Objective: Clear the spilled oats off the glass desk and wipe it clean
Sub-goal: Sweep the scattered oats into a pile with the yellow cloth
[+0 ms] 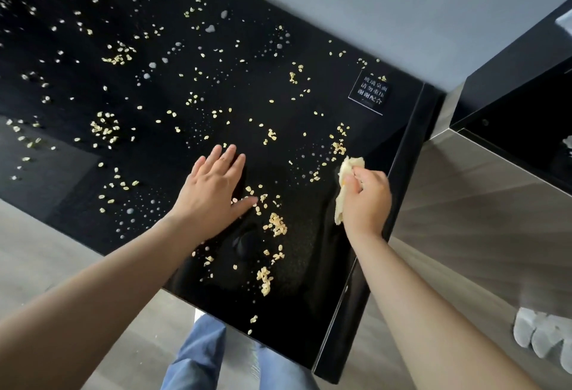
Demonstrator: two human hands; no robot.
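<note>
Pale yellow oats [276, 225] lie scattered in flakes and small heaps over the black glass desk [309, 154], along with many water droplets. My left hand [213, 191] rests flat on the glass, palm down, fingers spread, with oats just beside its thumb. My right hand [366, 201] grips a crumpled yellow cloth [345, 185] and presses it to the glass near the desk's right edge. A small heap of oats sits just above the cloth.
A white-lettered notice sticker [370, 94] sits near the desk's far right corner. A dark cabinet [510, 111] stands to the right across a floor gap. White cloth items [541, 335] lie on the floor at lower right. My jeans [198, 355] show below the desk's front edge.
</note>
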